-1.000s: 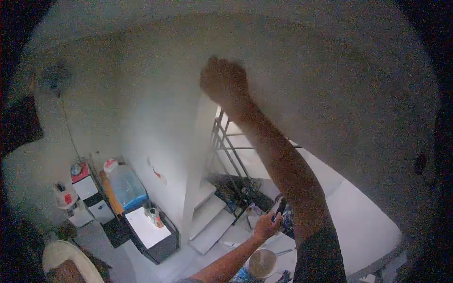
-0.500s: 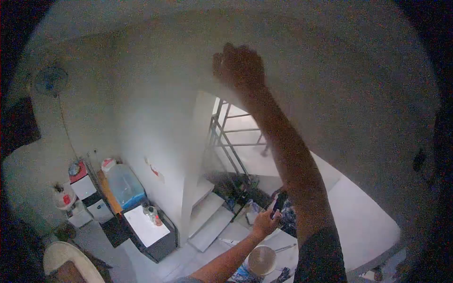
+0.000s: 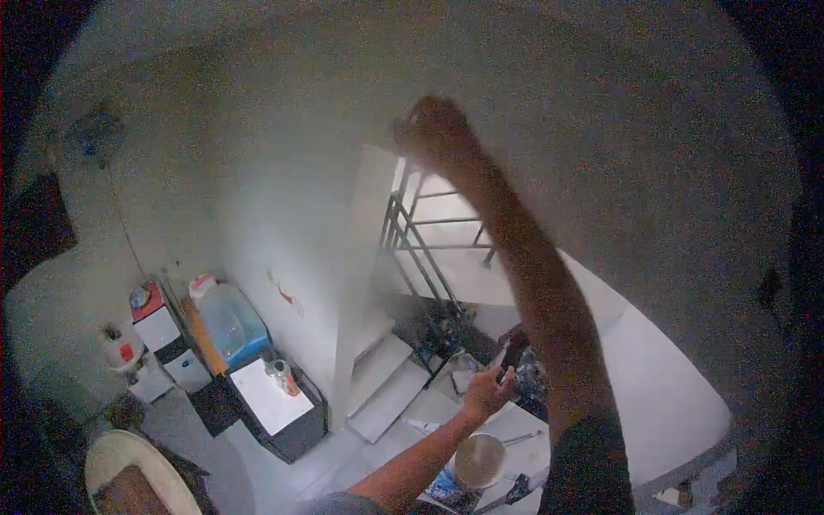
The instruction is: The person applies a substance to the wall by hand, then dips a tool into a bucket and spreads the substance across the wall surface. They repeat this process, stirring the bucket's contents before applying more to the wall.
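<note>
My right hand (image 3: 438,136) is raised high in front of the pale wall, at the end of an outstretched arm. Its fingers are curled closed; what they hold, if anything, is too dim and blurred to make out. Lower down, my left hand (image 3: 489,391) is wrapped round a slim dark object (image 3: 513,353), which points up and away, close to my right forearm. Below the left hand stands a round container with a tan top (image 3: 481,460) on a pale surface, with a thin stick-like tool (image 3: 524,439) beside it.
A staircase (image 3: 382,378) with a metal railing (image 3: 438,221) lies beyond my hands. A large white surface (image 3: 661,386) spreads at the right. To the left are a black cabinet with a white top (image 3: 273,403), a blue-tinted clear bin (image 3: 232,330), stacked boxes and a wall fan (image 3: 96,136).
My right hand has come down a little, its fingers still curled. The view has tilted slightly downward. My left hand keeps its hold on the dark object.
</note>
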`<state>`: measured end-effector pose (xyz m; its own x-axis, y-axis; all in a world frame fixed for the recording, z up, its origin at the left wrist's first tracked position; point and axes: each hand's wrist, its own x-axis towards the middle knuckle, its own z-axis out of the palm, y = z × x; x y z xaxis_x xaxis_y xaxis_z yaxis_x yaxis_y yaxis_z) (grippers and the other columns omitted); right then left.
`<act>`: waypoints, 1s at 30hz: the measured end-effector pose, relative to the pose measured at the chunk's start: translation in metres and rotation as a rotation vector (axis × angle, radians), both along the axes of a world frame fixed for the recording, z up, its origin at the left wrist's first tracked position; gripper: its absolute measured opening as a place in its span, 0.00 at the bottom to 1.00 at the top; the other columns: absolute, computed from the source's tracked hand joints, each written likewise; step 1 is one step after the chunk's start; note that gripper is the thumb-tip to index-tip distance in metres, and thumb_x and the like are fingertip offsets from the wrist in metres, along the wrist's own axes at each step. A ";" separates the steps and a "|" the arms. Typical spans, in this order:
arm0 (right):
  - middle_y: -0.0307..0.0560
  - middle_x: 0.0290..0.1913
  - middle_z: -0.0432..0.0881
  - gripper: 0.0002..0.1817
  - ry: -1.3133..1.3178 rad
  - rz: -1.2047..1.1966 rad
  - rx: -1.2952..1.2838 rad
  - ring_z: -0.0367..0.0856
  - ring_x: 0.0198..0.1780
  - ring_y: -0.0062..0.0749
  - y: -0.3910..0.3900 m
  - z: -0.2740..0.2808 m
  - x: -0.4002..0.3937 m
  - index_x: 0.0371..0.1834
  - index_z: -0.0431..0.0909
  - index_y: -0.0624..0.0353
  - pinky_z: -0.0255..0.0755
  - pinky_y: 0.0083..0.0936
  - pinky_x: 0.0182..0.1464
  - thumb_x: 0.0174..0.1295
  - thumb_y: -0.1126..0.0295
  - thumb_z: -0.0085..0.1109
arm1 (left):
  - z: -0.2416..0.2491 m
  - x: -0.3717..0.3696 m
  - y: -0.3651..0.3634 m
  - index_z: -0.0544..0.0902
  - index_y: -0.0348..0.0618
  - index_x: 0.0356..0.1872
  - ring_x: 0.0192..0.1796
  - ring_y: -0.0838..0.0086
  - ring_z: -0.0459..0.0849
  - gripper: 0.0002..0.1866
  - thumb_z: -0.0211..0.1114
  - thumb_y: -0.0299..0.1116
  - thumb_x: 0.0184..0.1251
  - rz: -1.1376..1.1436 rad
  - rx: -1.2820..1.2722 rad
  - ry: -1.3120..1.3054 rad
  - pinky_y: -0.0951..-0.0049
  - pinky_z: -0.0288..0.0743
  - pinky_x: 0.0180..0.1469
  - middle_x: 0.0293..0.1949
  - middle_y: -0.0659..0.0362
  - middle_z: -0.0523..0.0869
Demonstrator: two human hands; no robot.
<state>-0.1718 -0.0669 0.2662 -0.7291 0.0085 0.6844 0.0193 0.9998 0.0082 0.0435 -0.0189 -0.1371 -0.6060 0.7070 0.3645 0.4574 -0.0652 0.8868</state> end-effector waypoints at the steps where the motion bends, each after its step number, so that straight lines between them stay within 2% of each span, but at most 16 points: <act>1: 0.58 0.20 0.81 0.22 -0.029 0.001 0.111 0.82 0.19 0.43 0.007 0.017 0.007 0.31 0.78 0.74 0.80 0.42 0.43 0.60 0.59 0.53 | 0.006 0.002 -0.005 0.80 0.37 0.31 0.34 0.43 0.82 0.27 0.51 0.56 0.68 0.019 0.051 0.093 0.48 0.74 0.37 0.27 0.39 0.82; 2: 0.57 0.20 0.82 0.23 -0.060 0.001 0.219 0.81 0.17 0.42 0.007 0.037 0.016 0.33 0.77 0.75 0.80 0.42 0.42 0.60 0.58 0.53 | 0.009 0.004 -0.010 0.81 0.38 0.31 0.35 0.44 0.82 0.27 0.51 0.56 0.68 0.035 0.099 0.185 0.49 0.75 0.37 0.28 0.39 0.82; 4: 0.60 0.26 0.83 0.24 -0.066 -0.160 -0.116 0.84 0.24 0.46 0.000 0.074 0.011 0.36 0.77 0.75 0.79 0.45 0.43 0.60 0.56 0.54 | 0.010 0.003 -0.009 0.81 0.40 0.32 0.34 0.44 0.82 0.26 0.52 0.56 0.68 0.019 0.054 0.105 0.49 0.75 0.37 0.28 0.40 0.82; 5: 0.60 0.26 0.83 0.24 -0.069 -0.156 -0.120 0.84 0.24 0.46 0.009 0.088 0.001 0.36 0.77 0.75 0.79 0.45 0.43 0.60 0.56 0.54 | 0.010 0.003 -0.009 0.80 0.41 0.34 0.34 0.44 0.83 0.25 0.52 0.56 0.67 0.004 0.015 0.031 0.49 0.75 0.37 0.28 0.41 0.82; 7: 0.66 0.32 0.82 0.25 0.383 -0.201 0.596 0.85 0.34 0.50 0.030 0.105 -0.018 0.37 0.77 0.74 0.77 0.47 0.46 0.61 0.54 0.54 | 0.006 0.001 -0.005 0.80 0.40 0.33 0.34 0.44 0.82 0.25 0.52 0.56 0.67 0.012 0.042 0.014 0.49 0.75 0.37 0.28 0.41 0.82; 10: 0.68 0.36 0.81 0.24 0.400 0.009 0.670 0.83 0.41 0.54 -0.005 0.087 0.016 0.35 0.77 0.70 0.76 0.48 0.49 0.63 0.54 0.52 | 0.008 0.000 -0.008 0.79 0.38 0.32 0.35 0.44 0.82 0.26 0.53 0.55 0.67 0.019 0.025 0.008 0.49 0.76 0.38 0.27 0.40 0.82; 11: 0.68 0.36 0.81 0.24 0.396 0.013 0.669 0.83 0.41 0.54 -0.003 0.072 0.013 0.35 0.77 0.70 0.76 0.48 0.49 0.63 0.54 0.52 | 0.009 0.000 -0.008 0.79 0.37 0.30 0.35 0.44 0.82 0.26 0.53 0.55 0.67 0.017 -0.015 0.025 0.49 0.75 0.38 0.27 0.40 0.82; 13: 0.63 0.34 0.82 0.19 0.245 -0.287 0.655 0.84 0.39 0.51 0.004 0.027 -0.002 0.34 0.78 0.66 0.78 0.45 0.45 0.62 0.57 0.53 | -0.003 -0.001 0.001 0.79 0.37 0.30 0.35 0.44 0.82 0.27 0.52 0.55 0.67 0.019 0.023 0.056 0.48 0.75 0.38 0.27 0.40 0.82; 15: 0.59 0.31 0.82 0.14 -0.134 -0.223 0.598 0.84 0.37 0.48 -0.003 -0.018 0.005 0.32 0.80 0.63 0.80 0.42 0.41 0.60 0.61 0.54 | -0.010 0.004 0.000 0.79 0.36 0.29 0.35 0.44 0.82 0.27 0.52 0.55 0.68 0.011 0.055 0.083 0.48 0.75 0.39 0.27 0.39 0.81; 18: 0.57 0.28 0.82 0.12 -0.176 -0.197 0.678 0.85 0.35 0.46 -0.008 -0.078 0.003 0.28 0.81 0.61 0.81 0.40 0.39 0.58 0.64 0.54 | -0.006 0.000 0.004 0.78 0.35 0.32 0.35 0.43 0.82 0.26 0.51 0.54 0.68 -0.030 0.044 -0.016 0.46 0.74 0.39 0.27 0.37 0.81; 19: 0.57 0.29 0.82 0.12 -0.136 -0.093 0.599 0.85 0.35 0.47 -0.013 -0.090 0.006 0.27 0.81 0.61 0.81 0.41 0.40 0.58 0.64 0.54 | -0.007 0.002 0.005 0.78 0.35 0.31 0.35 0.42 0.82 0.26 0.51 0.54 0.68 0.001 0.069 -0.003 0.46 0.74 0.39 0.28 0.37 0.81; 21: 0.57 0.30 0.83 0.12 -0.087 0.009 0.520 0.85 0.35 0.48 -0.018 -0.096 0.006 0.25 0.81 0.62 0.81 0.42 0.40 0.59 0.65 0.53 | -0.009 0.003 0.003 0.78 0.35 0.31 0.35 0.42 0.82 0.26 0.51 0.54 0.68 0.035 0.094 0.020 0.45 0.73 0.39 0.28 0.37 0.81; 23: 0.57 0.32 0.84 0.12 -0.126 -0.149 0.356 0.85 0.36 0.50 -0.041 -0.070 0.020 0.27 0.80 0.63 0.80 0.44 0.40 0.59 0.65 0.53 | -0.002 0.003 -0.002 0.78 0.35 0.29 0.35 0.40 0.81 0.27 0.51 0.53 0.68 0.084 0.033 0.052 0.44 0.72 0.39 0.28 0.36 0.81; 24: 0.57 0.32 0.84 0.12 -0.123 -0.150 0.357 0.85 0.36 0.50 -0.042 -0.059 0.021 0.27 0.80 0.63 0.80 0.44 0.40 0.59 0.65 0.53 | 0.002 0.000 -0.001 0.78 0.35 0.29 0.35 0.40 0.81 0.27 0.51 0.53 0.68 0.084 0.034 0.055 0.44 0.72 0.39 0.28 0.36 0.81; 26: 0.60 0.33 0.84 0.14 0.155 -0.033 0.351 0.85 0.37 0.52 -0.034 -0.042 0.024 0.30 0.79 0.65 0.80 0.45 0.40 0.60 0.63 0.53 | 0.002 0.001 -0.001 0.78 0.35 0.29 0.34 0.39 0.80 0.27 0.51 0.54 0.68 0.050 0.021 0.019 0.44 0.72 0.39 0.27 0.37 0.81; 30: 0.60 0.31 0.83 0.15 0.105 -0.121 0.340 0.85 0.35 0.51 -0.010 -0.054 0.031 0.32 0.77 0.64 0.80 0.44 0.39 0.60 0.60 0.54 | -0.025 0.000 0.012 0.78 0.35 0.31 0.33 0.39 0.80 0.26 0.53 0.53 0.68 -0.029 0.167 -0.006 0.46 0.72 0.37 0.26 0.38 0.81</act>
<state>-0.1405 -0.0774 0.2125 -0.6627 -0.1501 0.7337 0.1557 0.9307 0.3310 0.0437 -0.0064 -0.1617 -0.5886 0.6541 0.4751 0.4483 -0.2249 0.8651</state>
